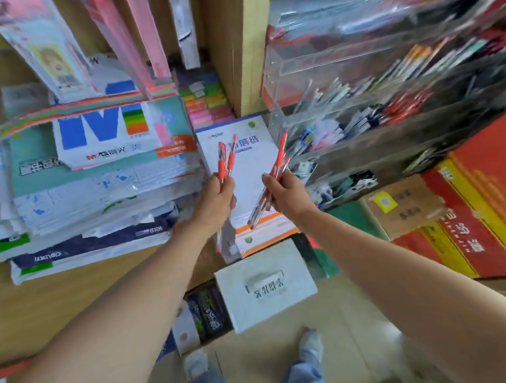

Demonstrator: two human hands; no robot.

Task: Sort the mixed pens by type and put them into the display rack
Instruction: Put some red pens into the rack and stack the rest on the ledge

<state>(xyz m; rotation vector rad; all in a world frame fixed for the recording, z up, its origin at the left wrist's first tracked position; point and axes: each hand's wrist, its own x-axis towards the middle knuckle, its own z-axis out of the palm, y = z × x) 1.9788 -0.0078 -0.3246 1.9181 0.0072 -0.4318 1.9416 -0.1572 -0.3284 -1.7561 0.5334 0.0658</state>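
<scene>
My left hand (216, 198) grips a few red-capped pens (225, 160) that point upward. My right hand (286, 193) holds another small bunch of red pens (277, 172), slanted with caps up toward the rack and clear barrels sticking out below the fist. Both hands are close together in front of a white paper pack. The clear acrylic display rack (359, 108) stands to the right on the shelf, its tiers filled with blurred pens of several colours.
Stacks of paper packs (97, 177) fill the shelf at left. A wooden shelf upright (246, 49) stands behind the hands. A white box (266, 285) and a dark carton sit on the floor below. Red and brown cartons (469, 213) lie under the rack.
</scene>
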